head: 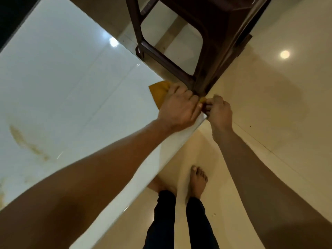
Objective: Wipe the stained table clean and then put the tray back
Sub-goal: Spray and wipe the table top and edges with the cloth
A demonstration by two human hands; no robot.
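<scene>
A white glossy table [62, 78] fills the left half of the head view, with a curved brown stain [27, 141] near its left side and more brown marks at the lower left edge. A yellow cloth [159, 94] lies at the table's right corner. My left hand [177, 106] lies over the cloth, fingers curled on it at the corner. My right hand [218, 110] is just off the corner, its fingertips pinching a small end of the cloth. No tray is in view.
A dark brown plastic chair [206, 42] stands right beside the table's corner, one leg almost touching my hands. Beige tiled floor [269, 105] spreads to the right. My bare feet [197, 182] and dark trousers are below the table edge.
</scene>
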